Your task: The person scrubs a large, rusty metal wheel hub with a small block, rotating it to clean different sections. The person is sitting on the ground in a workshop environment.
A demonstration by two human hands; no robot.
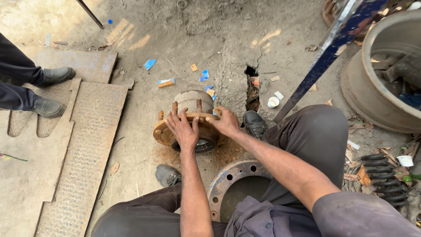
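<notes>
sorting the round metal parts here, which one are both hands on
The rusty orange wheel hub with upright studs, on the ground ahead: left hand and right hand rest on its flange. The holed disc between the knees and the large rim at right are untouched.
</notes>
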